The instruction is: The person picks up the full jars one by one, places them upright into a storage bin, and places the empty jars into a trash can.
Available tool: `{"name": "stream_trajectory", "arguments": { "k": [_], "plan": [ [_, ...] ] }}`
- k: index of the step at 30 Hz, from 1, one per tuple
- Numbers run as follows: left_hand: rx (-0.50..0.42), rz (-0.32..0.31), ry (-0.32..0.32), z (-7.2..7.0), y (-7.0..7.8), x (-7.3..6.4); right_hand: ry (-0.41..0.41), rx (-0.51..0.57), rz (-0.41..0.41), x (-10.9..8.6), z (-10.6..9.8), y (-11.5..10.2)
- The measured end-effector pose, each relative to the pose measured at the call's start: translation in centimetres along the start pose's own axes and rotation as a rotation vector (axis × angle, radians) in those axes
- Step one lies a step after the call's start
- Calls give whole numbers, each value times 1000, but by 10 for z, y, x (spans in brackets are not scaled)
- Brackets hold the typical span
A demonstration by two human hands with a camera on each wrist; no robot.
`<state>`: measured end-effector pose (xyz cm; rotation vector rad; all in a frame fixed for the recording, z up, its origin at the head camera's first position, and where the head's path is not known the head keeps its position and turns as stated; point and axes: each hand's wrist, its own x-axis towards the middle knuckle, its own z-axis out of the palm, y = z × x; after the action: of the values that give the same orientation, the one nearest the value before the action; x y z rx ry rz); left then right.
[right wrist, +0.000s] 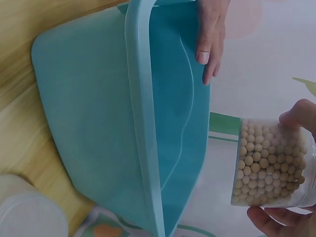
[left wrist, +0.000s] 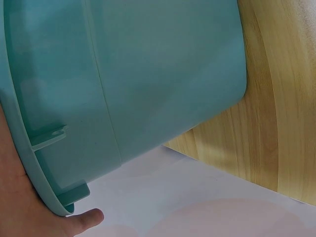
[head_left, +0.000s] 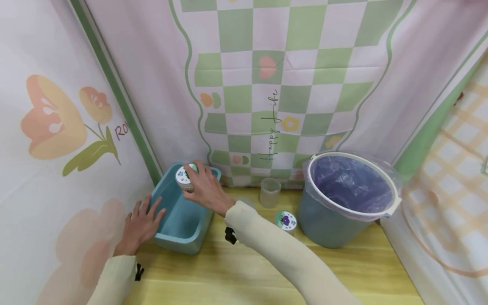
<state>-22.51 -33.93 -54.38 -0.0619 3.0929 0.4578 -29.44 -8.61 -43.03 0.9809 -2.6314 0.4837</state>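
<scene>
My right hand (head_left: 207, 188) holds a clear jar (right wrist: 270, 165) of small round tan balls, fingers and thumb on opposite sides. Its round white lid (head_left: 184, 174) with a green patch faces up in the head view. The jar is above the far end of a teal plastic tub (head_left: 187, 240), whose inside bottom shows bare in part. My left hand (head_left: 141, 226) rests across the tub's near-left rim with fingers spread. In the left wrist view one finger (left wrist: 89, 222) extends outside the rim; in the right wrist view other fingertips (right wrist: 203, 57) reach over the inner side.
On the wooden table (head_left: 244, 271) stand a translucent empty-looking cup (head_left: 270, 192) and a second jar (head_left: 286, 221) with a purple-flower lid. To their right is a blue-grey bucket (head_left: 328, 224) lined with a plastic bag (head_left: 350, 182). Patterned cloth (head_left: 236, 67) hangs behind and on both sides.
</scene>
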Motion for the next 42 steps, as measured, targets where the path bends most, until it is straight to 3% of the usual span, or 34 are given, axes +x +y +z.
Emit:
{"name": "stream_trajectory", "arguments": {
  "k": [14, 22, 34, 42],
  "plan": [
    [-10, 3, -10, 0, -1, 0, -24, 1, 18, 6, 19, 0],
    [-10, -5, -23, 2, -3, 0, -90, 34, 67, 6, 30, -3],
    [-16, -2, 11, 2, -2, 1, -97, 12, 38, 0, 47, -6],
    [-13, -19, -12, 2, -1, 1, -99, 22, 45, -4, 56, -6]
  ]
}}
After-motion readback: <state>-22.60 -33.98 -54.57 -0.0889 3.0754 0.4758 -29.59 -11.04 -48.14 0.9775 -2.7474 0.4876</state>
